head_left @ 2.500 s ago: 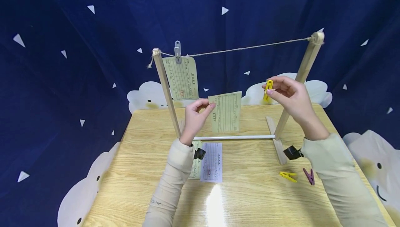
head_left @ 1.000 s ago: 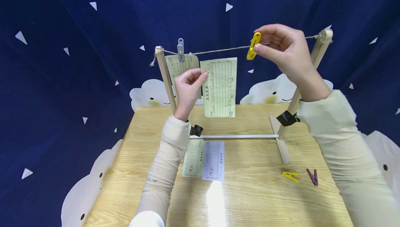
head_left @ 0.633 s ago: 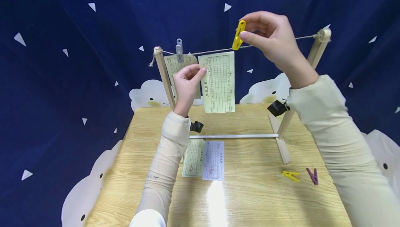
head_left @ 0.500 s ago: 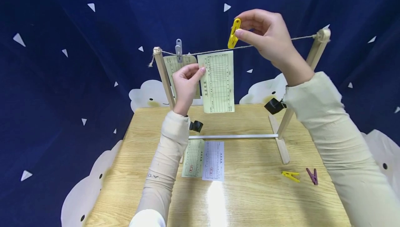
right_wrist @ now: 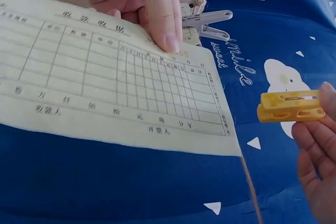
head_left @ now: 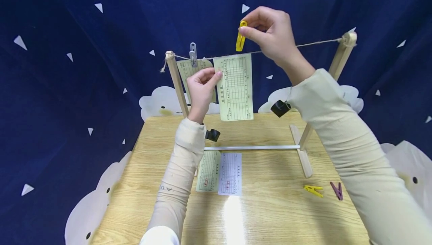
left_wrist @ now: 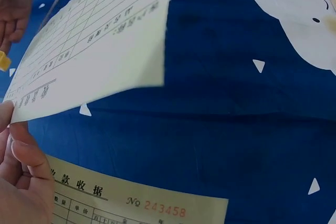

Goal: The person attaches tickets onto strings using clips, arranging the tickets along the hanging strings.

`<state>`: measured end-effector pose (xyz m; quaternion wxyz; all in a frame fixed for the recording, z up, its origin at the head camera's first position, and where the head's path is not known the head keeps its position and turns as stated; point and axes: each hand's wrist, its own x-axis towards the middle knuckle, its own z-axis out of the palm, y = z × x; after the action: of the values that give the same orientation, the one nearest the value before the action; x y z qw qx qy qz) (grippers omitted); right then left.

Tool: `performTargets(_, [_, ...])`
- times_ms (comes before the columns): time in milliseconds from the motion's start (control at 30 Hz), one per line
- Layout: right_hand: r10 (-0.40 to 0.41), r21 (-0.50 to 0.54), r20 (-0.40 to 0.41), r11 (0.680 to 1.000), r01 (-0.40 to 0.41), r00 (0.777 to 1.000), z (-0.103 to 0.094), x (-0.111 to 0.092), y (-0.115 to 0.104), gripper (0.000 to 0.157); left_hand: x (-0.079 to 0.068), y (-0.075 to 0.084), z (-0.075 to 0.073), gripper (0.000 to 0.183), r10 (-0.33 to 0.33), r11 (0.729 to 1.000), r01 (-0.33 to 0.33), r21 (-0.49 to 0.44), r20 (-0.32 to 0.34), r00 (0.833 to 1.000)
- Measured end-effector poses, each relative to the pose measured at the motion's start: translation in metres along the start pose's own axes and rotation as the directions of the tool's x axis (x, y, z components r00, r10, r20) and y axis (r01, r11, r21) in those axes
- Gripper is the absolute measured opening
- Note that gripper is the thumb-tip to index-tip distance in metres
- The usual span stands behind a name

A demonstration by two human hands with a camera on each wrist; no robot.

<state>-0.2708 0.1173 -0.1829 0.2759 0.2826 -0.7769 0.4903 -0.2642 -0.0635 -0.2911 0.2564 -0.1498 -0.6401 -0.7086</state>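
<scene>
My left hand (head_left: 201, 87) pinches a pale green receipt slip (head_left: 236, 91) by its left edge, between thumb and fingers. The slip hangs upright, its top edge right at the twine line (head_left: 317, 43). Above that edge my right hand (head_left: 271, 31) pinches a yellow clothespin (head_left: 241, 36), whose nose points down toward the twine. In the right wrist view the yellow clothespin (right_wrist: 291, 106) stands apart from the slip (right_wrist: 105, 77). A grey clothespin (head_left: 193, 54) holds another green slip (head_left: 183, 72) on the twine at the left, partly hidden behind my left hand.
The twine runs between two wooden posts (head_left: 341, 55) joined low by a white rod (head_left: 256, 148). On the wooden table (head_left: 270, 215) lie a green slip (head_left: 208, 172), a white slip (head_left: 230, 173), a yellow clothespin (head_left: 314, 190) and a purple clothespin (head_left: 336, 191). A blue curtain (head_left: 101, 50) hangs behind.
Both hands have risen to the twine, the left bringing the slip up to it. My right hand has moved left with the yellow clothespin, now over the slip's top edge.
</scene>
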Motion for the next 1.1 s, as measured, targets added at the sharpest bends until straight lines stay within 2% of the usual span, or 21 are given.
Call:
performTargets(167, [0.002,0.029,-0.011,1.0,-0.002,1.0,0.005,0.004,0.002,0.011,0.0,-0.001,-0.001,0.015,-0.008,1.0,0.008,-0.004,-0.001,1.0])
performTargets(400, [0.087,0.083,0.02,0.993,-0.088,0.996,0.011,0.009,0.007,0.006,0.001,-0.003,-0.001,0.013,-0.005,1.0,0.005,-0.024,0.006,1.0])
performTargets(767, [0.164,-0.043,0.105,0.986,-0.161,0.981,0.019,0.013,0.008,0.012,0.003,-0.004,-0.002,0.011,0.001,0.999,-0.001,-0.041,0.0,1.0])
performTargets(1100, [0.201,-0.126,0.167,0.975,-0.181,0.965,0.022,0.01,0.007,0.017,0.004,-0.005,-0.001,0.01,0.005,0.999,-0.005,-0.05,-0.008,1.0])
